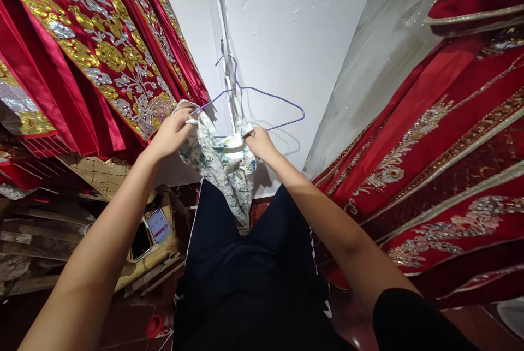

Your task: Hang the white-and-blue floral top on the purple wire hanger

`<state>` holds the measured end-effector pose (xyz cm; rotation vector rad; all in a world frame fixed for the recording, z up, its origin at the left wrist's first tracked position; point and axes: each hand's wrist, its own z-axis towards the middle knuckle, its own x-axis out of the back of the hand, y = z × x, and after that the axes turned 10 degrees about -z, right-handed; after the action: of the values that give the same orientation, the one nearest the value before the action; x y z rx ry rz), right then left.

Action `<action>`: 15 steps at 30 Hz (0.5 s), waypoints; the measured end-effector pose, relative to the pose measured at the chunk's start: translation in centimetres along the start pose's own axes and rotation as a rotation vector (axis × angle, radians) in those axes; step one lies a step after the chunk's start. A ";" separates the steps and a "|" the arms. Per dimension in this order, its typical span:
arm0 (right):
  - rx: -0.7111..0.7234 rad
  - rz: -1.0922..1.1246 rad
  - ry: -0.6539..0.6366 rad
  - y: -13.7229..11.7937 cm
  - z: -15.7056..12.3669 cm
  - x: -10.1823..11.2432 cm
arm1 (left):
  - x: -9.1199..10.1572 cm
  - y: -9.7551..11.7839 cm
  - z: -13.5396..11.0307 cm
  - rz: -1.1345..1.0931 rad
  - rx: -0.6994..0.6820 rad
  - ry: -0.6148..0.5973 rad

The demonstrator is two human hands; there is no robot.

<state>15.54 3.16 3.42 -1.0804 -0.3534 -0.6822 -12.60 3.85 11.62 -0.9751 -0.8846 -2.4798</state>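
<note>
A white garment with a blue-green floral print [233, 176] droops in front of my legs, its neckline uppermost. Its left shoulder sits over one arm of a purple wire hanger [278, 93], which is held up against the wall by its hook. My left hand [174, 131] is closed on the fabric at that shoulder. At the opposite side of the neckline, my right hand [261, 142] pinches the cloth close to the hanger's lower bar. The hanger's right arm is bare. Some fingertips of both hands are hidden by the fabric.
Red embroidered garments [110, 51] hang on the left, and more red garments [409, 160] with a sheer white cloth [356, 72] on the right. Two phones, one with a lit screen [159, 225], lie on a yellowish surface low at left. A white wall [295, 29] stands ahead.
</note>
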 end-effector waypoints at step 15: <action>0.010 0.109 0.249 6.2 3.7 10.5 | 1.0 -1.5 3.3 0.179 0.015 -0.087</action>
<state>27.74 4.80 6.89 -0.9847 -0.0832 -0.7072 -12.44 7.10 13.53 -1.1131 -0.8030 -2.2933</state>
